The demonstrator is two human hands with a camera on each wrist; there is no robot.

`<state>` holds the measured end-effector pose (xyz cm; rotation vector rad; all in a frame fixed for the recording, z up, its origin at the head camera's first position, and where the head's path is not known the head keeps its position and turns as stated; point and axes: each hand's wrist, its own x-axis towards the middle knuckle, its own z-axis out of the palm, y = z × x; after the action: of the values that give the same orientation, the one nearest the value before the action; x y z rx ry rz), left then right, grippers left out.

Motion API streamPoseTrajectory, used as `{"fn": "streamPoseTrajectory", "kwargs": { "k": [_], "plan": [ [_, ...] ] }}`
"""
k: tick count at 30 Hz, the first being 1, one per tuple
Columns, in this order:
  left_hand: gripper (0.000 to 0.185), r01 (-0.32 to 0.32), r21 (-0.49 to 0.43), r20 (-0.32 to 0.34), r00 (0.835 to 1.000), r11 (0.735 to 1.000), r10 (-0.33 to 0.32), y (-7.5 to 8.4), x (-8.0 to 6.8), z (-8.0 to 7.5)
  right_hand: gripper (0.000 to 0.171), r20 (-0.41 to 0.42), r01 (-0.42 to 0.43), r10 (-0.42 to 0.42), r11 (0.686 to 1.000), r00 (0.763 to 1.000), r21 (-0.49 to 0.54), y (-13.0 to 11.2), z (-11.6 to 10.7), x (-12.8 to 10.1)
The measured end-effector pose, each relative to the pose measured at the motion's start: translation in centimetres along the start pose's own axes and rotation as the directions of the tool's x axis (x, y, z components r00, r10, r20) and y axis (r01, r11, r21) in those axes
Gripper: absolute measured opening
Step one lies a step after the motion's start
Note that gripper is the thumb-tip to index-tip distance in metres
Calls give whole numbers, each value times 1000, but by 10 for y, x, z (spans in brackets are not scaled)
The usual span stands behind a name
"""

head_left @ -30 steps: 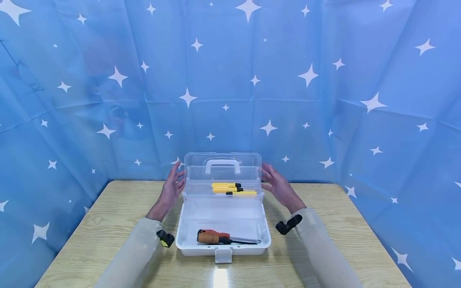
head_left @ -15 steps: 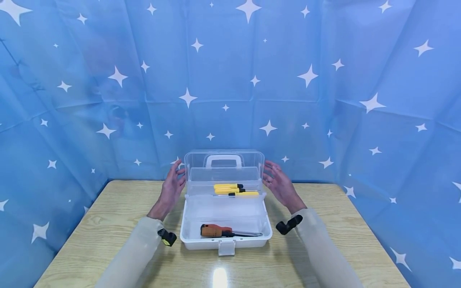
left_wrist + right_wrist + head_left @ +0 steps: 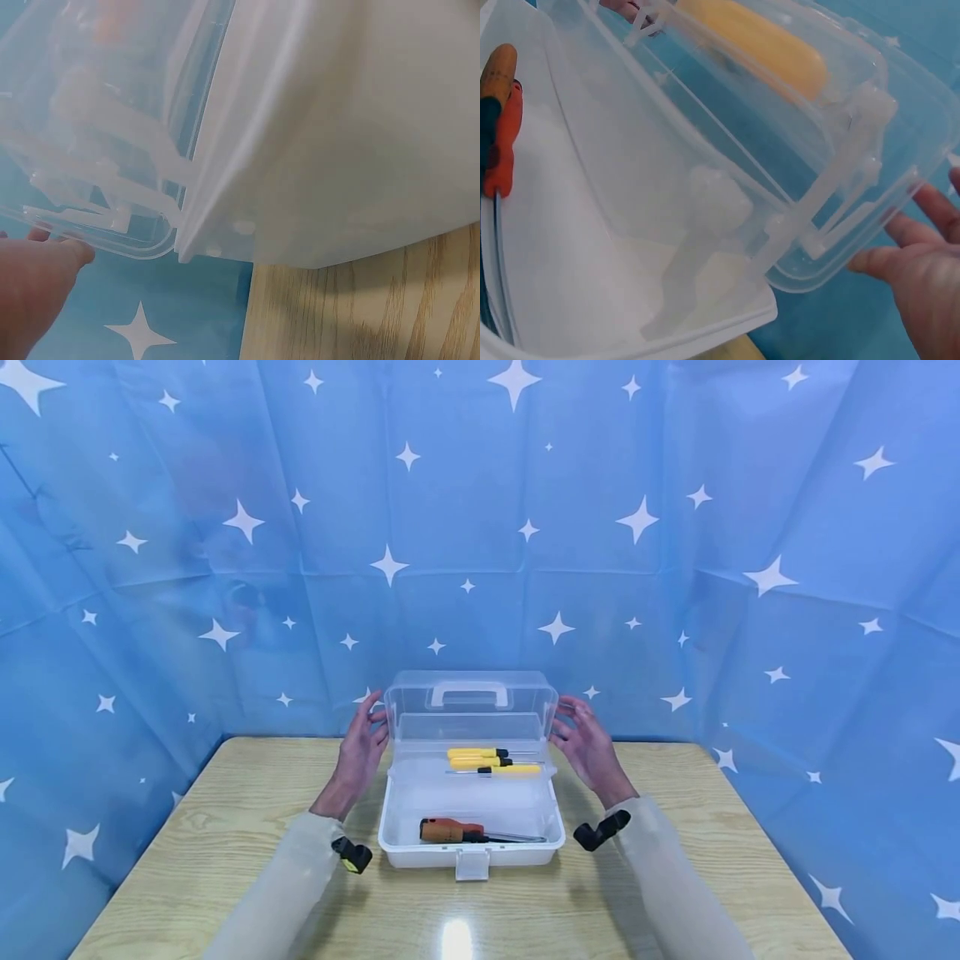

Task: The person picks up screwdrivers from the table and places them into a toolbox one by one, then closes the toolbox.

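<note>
While the clear plastic toolbox sits at the middle of the wooden table, its long axis runs left to right across the person's front, with the front latch facing the person and the hinged side toward the blue star-printed backdrop. Its transparent lid stands raised at the back, tilted toward the person, the white carry handle showing through it. The lift-out tray hangs under the lid on its plastic link arms and carries yellow-handled screwdrivers lying left to right, dark tips to the right. In the bottom of the box an orange-handled screwdriver also lies left to right, handle to the left, its shaft pointing right.

The left hand is held upright at the lid's left edge, fingers spread and gently bent; in the left wrist view a fingertip touches the lid's rounded corner rim, and nothing is gripped. The right hand mirrors it at the lid's right edge, fingers apart and loosely curved; in the right wrist view its fingertips lie just beside the lid's corner, and whether they quite touch it I cannot tell. Both forearms wear pale sleeves, with a small black wrist camera on each.
</note>
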<state>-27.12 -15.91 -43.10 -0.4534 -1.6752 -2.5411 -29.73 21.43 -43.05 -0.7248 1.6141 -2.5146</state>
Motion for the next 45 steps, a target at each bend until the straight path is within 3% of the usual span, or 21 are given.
{"fn": "streamPoseTrajectory", "kwargs": {
  "k": [13,19,29,36,45],
  "plan": [
    [66,-7,36,10,1000,999,7,-1,-9,1,26,-56,56,-53,997,997,44,5,1,-11],
    [64,-19,81,10,1000,997,18,-3,-16,2,21,-113,24,-22,1000,993,16,4,5,-16],
    [65,15,98,10,1000,995,-16,-5,-25,2,21,-148,-26,23,999,989,-19,1,8,-26],
    [64,15,86,30,999,996,-18,-2,-29,3,37,-174,-59,54,998,983,-25,1,9,-31],
    [64,21,116,37,999,993,-25,-3,-38,3,62,-118,-67,59,996,991,-66,0,9,-40]
  ]
}}
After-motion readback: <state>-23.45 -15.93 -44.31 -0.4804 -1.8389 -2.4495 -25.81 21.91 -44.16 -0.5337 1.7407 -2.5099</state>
